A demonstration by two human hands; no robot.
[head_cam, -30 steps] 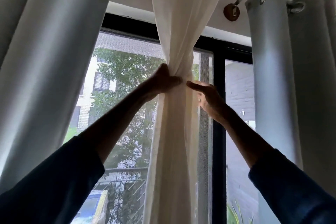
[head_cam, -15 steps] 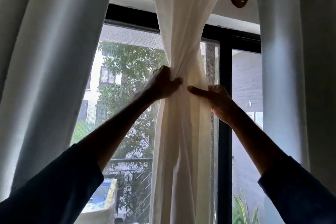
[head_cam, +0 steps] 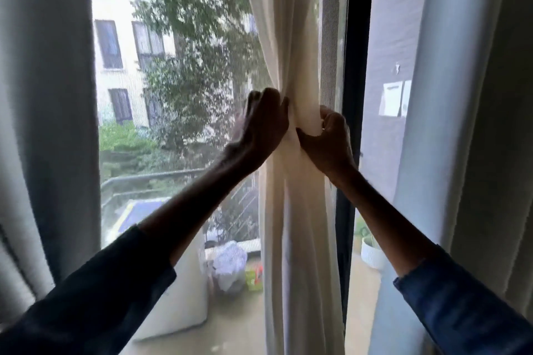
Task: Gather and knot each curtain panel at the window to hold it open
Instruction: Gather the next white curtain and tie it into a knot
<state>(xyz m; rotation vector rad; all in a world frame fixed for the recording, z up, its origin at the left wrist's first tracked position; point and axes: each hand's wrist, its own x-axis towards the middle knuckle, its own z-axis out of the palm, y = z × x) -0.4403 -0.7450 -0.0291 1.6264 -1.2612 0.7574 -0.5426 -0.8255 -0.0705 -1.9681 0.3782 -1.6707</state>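
A white sheer curtain panel (head_cam: 297, 37) hangs gathered into a narrow bunch in front of the window, right of centre. My left hand (head_cam: 264, 127) grips the bunch from its left side, fingers wrapped behind the cloth. My right hand (head_cam: 328, 138) grips the same bunch from the right at the same height, thumb in front and fingers curled round the cloth. Below the hands the sheer falls in loose folds (head_cam: 302, 253). No knot shows in the sheer.
A grey curtain panel (head_cam: 46, 124) hangs at the far left and another grey panel (head_cam: 450, 124) at the far right. The black window frame post (head_cam: 353, 52) stands just right of the sheer. Beyond the glass lie a balcony with a white planter (head_cam: 372, 253), trees and a building.
My view has dropped, so the rod and window top are out of sight. Both hands slid down the sheer, and my right hand went from open fingers to a closed grip on it.
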